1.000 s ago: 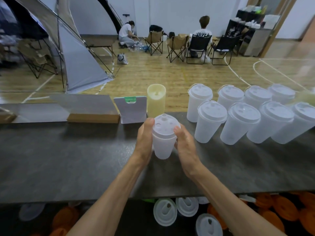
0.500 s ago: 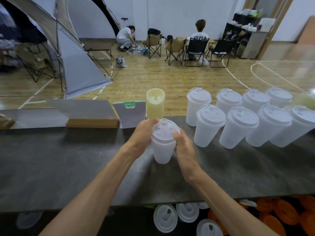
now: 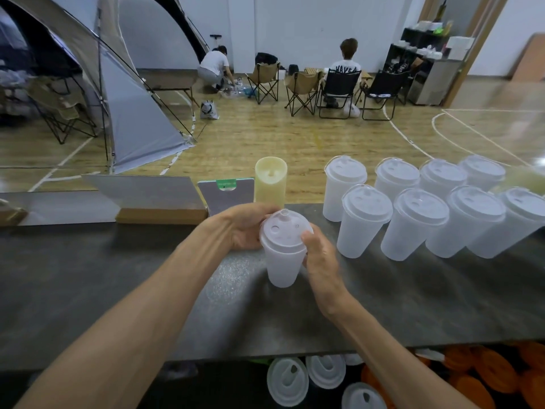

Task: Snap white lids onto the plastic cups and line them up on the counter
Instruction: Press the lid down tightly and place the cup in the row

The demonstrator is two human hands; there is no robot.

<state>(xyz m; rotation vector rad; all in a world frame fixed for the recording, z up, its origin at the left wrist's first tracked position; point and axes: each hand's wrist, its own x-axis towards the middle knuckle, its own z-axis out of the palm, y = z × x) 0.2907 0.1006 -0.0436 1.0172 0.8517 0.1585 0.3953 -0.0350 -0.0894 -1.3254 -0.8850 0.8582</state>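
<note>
The left hand curls its grip round the far-left side of the white lid, fingers wrapped over the rim. The lid sits on the plastic cup, which appears held just above or lightly on the surface, about midway between its near and far edges; contact cannot be confirmed. The right hand pinches the near-right side, thumb on the lid rim and fingers round the cup wall behind. Judgement: the lid is being seated. The lid looks slightly tilted, so the rim should be pressed down evenly all round, working both thumbs along the edge until no gap remains, while the cup wall is held lightly to avoid buckling it. To the right, the lidded cups stand in two rows toward the surface's far right corner; the nearest open spot appears to be just left of the front row.
</note>
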